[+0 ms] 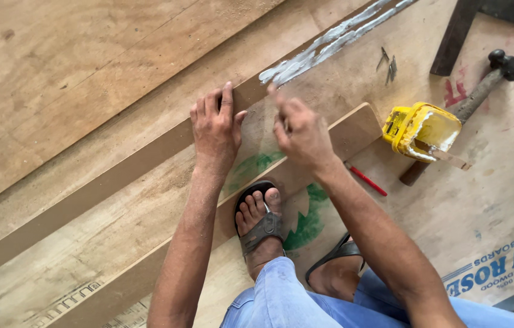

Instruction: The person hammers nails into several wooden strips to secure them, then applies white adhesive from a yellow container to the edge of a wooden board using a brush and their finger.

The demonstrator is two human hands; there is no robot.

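- The left hand [215, 124] lies flat, fingers spread, pressing on a long wooden strip [117, 176] that runs slantwise across the plywood floor [56, 67].
- The right hand [299, 130] hovers just beside it, fingertips pinched together above the strip's white glue [324, 45].
- A yellow glue tub [421, 130] and hammer [482, 91] lie further right.

We see a yellow glue tub [421, 130] right of our right hand [301, 135], blue print [503, 262] lower right, green logo [305, 222] below it
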